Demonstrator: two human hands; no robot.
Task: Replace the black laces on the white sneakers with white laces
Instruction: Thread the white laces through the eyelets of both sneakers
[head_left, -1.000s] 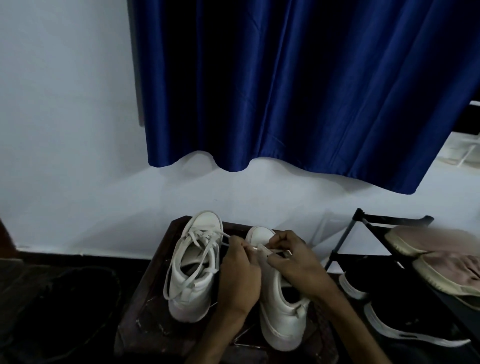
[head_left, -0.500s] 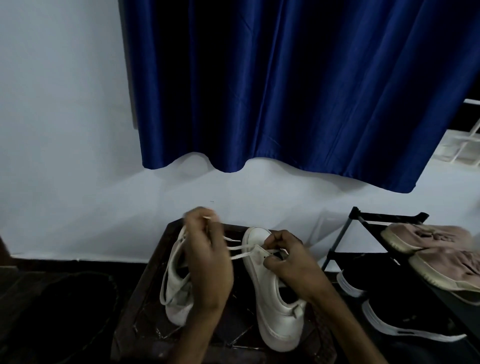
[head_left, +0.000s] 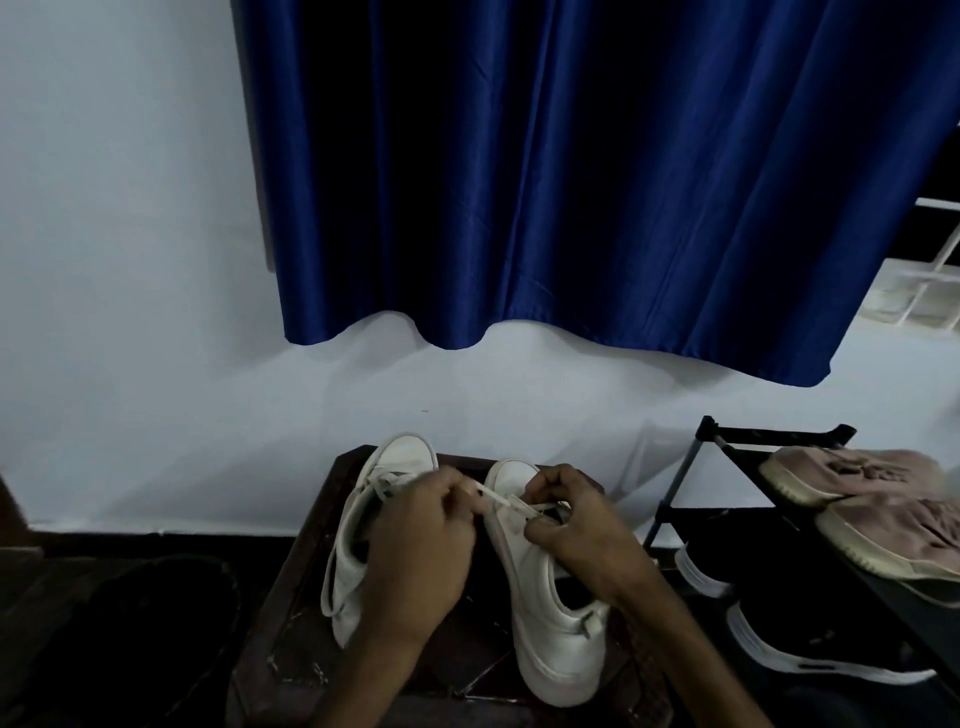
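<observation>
2 white sneakers sit side by side on a dark wooden stool (head_left: 291, 597), toes toward the far wall. The left hand (head_left: 421, 551) pinches a white lace (head_left: 498, 500), held straight from the right sneaker (head_left: 550, 623)'s front eyelets. The right hand (head_left: 576, 525) is curled on the same lace right at those eyelets. The left sneaker (head_left: 405, 454) is already laced white. There's a shoe rack (head_left: 727, 441) off to the right.

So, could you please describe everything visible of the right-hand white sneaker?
The right sneaker looks like smooth white leather, with a thick white sole and a small tab by the collar. It stands upright on the dark wooden table, toe towards the wall. A white lace crosses its front eyelets; the left hand pinches that lace, and the right hand grips it over the tongue.
</observation>
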